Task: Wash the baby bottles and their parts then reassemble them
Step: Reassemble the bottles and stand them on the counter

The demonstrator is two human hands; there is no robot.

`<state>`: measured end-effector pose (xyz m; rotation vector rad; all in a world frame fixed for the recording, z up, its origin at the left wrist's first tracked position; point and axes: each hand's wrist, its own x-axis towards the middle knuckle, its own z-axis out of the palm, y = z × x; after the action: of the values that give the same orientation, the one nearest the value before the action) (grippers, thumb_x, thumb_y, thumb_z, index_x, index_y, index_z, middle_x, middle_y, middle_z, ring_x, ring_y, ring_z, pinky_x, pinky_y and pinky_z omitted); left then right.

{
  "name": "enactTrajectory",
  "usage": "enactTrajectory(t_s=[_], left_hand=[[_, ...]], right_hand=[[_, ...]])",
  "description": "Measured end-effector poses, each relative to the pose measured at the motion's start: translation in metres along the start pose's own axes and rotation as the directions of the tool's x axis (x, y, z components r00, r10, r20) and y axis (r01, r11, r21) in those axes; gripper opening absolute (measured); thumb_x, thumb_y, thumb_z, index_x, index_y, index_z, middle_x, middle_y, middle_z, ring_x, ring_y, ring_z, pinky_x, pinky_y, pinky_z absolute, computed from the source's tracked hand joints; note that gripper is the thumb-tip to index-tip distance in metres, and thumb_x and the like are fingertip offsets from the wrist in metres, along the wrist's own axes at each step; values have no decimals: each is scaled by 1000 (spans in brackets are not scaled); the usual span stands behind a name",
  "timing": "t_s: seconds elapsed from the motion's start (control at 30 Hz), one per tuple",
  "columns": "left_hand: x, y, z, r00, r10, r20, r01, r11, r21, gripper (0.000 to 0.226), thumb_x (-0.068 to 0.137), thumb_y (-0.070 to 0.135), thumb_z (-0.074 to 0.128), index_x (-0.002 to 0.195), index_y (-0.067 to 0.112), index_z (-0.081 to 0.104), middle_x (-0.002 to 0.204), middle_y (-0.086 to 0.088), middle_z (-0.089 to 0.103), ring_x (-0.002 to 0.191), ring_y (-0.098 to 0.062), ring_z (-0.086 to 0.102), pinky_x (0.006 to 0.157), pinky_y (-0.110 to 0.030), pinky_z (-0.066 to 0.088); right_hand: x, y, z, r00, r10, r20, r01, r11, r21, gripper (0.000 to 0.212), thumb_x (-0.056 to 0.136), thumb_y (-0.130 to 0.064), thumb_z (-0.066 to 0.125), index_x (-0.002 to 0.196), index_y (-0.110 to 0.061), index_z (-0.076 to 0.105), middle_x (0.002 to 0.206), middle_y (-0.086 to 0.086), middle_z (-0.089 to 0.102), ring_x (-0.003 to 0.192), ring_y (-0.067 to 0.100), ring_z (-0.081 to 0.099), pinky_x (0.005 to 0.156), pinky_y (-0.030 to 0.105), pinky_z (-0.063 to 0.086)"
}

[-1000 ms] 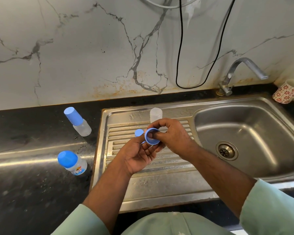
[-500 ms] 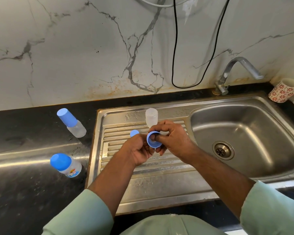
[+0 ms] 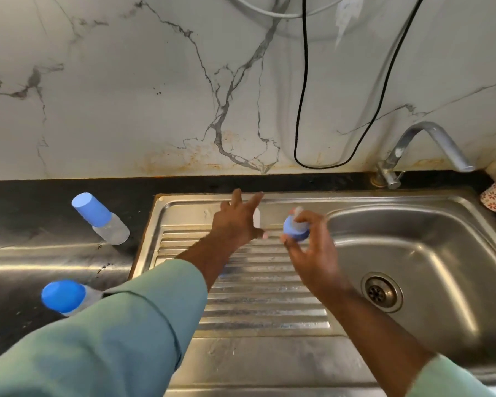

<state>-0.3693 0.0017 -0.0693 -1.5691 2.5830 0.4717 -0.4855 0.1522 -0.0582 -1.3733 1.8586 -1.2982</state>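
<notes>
1. Two capped bottles stood on the dark counter at the far left: one bottle [image 3: 102, 219] tilted near the wall, a second bottle [image 3: 66, 296] nearer me, partly hidden behind my left sleeve. Both were well apart from the sink.
2. My left hand [image 3: 236, 219] was stretched out over the drainboard [image 3: 264, 305], fingers spread and holding nothing. It reached toward the clear bottle body [image 3: 257, 217], which stood near the back rim and was mostly hidden behind that hand. I could not tell whether the fingers touched it.
3. My right hand [image 3: 307, 245] held the blue ring with its nipple [image 3: 295, 227] pinched between thumb and fingertips, just above the edge where drainboard meets basin [image 3: 441, 267].
4. Judged step: reassembly of this bottle. The next move likely called for gripping the body upright with my left hand, then seating and turning the ring on its neck.
5. Clearances: the ribbed drainboard offered open room between my arms. The basin edge lay just right of the ring; a dropped part could roll toward the drain [image 3: 381, 292]. The tap [image 3: 430, 144] stood well apart.
</notes>
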Motion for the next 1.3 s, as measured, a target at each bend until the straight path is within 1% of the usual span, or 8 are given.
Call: enactTrajectory(t_s=[0.17, 0.27, 0.37, 0.47, 0.53, 0.67, 1.07, 1.3], left_hand=[[-2, -3, 4, 998, 41, -49, -46, 992, -117, 71, 83, 26, 76, 145, 30, 41, 141, -8, 45, 122, -31, 54, 97, -41, 49], [-24, -4, -21, 850, 83, -521, -232, 945, -229, 60, 80, 29, 79, 133, 20, 53, 130, -9, 53, 109, -22, 57, 83, -32, 50], [-45, -22, -35, 933, -87, -348, 3, 972, -234, 53, 77, 38, 78, 121, 26, 54, 117, -2, 60, 96, -23, 62, 78, -32, 50], [-70, -36, -58, 893, -443, -71, 77, 307, -949, 46, 77, 41, 81, 110, 22, 54, 104, -5, 62, 69, -19, 58, 60, -30, 51], [-93, -41, -70, 906, -396, 152, 162, -9, -987, 45, 81, 46, 77, 111, 21, 55, 108, -9, 61, 68, -19, 57, 59, -32, 51], [-129, -56, -68, 949, -148, 278, 274, -51, -960, 54, 77, 47, 75, 118, 14, 62, 106, -11, 64, 71, -19, 59, 61, -32, 49], [-165, -97, -76, 915, 133, 380, 395, -113, -912, 56, 76, 50, 68, 115, 10, 64, 83, -17, 69, 53, -14, 51, 48, -21, 47], [-174, -103, -54, 978, 184, 104, 138, -186, -973, 73, 56, 51, 90, 113, 12, 68, 102, -15, 67, 68, -20, 61, 61, -31, 55]], right_hand=[[9, 36, 2, 949, 198, 247, -178, 979, -103, 98, 84, -4, 71, 149, -49, 13, 114, -1, 53, 106, 11, 55, 92, 28, 49], [10, 22, -5, 992, 78, 95, -75, 997, -34, 69, 80, -12, 78, 133, -41, 44, 122, -13, 53, 110, 5, 54, 91, 17, 47], [14, 7, -12, 988, 98, 119, -100, 995, 10, 43, 75, -15, 82, 103, -32, 53, 103, -10, 60, 98, 11, 62, 76, 15, 50], [19, -21, -17, 993, 112, 38, -116, 985, 125, 42, 73, -14, 83, 97, -33, 53, 104, -9, 63, 100, 10, 62, 82, 25, 52], [19, -42, -18, 994, 109, -17, -101, 962, 255, 44, 72, -10, 83, 96, -31, 53, 108, -7, 66, 102, 12, 64, 85, 31, 54], [14, -73, -15, 996, 44, 78, -77, 866, 494, 46, 67, 2, 80, 95, -21, 52, 114, 2, 70, 106, 17, 67, 90, 41, 56], [-4, -128, 11, 930, -119, 348, 28, 966, 255, 42, 68, 1, 82, 103, -17, 68, 110, 0, 69, 96, 23, 70, 83, 39, 59], [-9, -138, 35, 983, 12, 183, -41, 987, 156, 40, 62, -35, 84, 93, -16, 69, 91, 4, 69, 80, 19, 69, 71, 34, 61]])
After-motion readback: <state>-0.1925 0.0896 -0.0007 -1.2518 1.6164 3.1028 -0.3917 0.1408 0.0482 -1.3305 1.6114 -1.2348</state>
